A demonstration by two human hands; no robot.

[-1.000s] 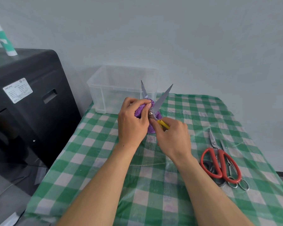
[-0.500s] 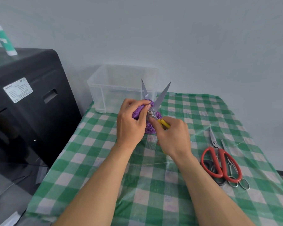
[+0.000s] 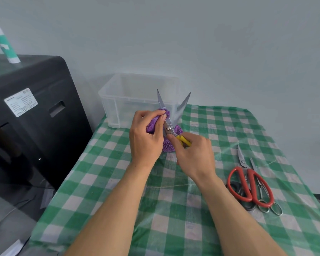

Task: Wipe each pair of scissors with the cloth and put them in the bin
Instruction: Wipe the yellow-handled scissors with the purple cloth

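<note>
My right hand (image 3: 194, 156) grips the yellow handles of a pair of scissors (image 3: 169, 126), held upright with its two blades spread apart. My left hand (image 3: 146, 135) pinches a purple cloth (image 3: 169, 143) around the left blade, just above the pivot. The clear plastic bin (image 3: 137, 100) stands right behind the blades, at the table's far left corner. A red-handled pair of scissors (image 3: 251, 185) lies on the table to the right, together with a metal-handled pair (image 3: 266, 202) and a dark-handled pair partly hidden under them.
The table wears a green and white checked cloth (image 3: 118, 209). A black machine (image 3: 31, 115) stands close to the table's left edge, with green and white tubes (image 3: 6, 45) on top. A pale wall runs behind the bin.
The cloth in my left hand has slid a little up the left blade. The scissors stay upright with blades apart, and the pairs on the right have not moved.
</note>
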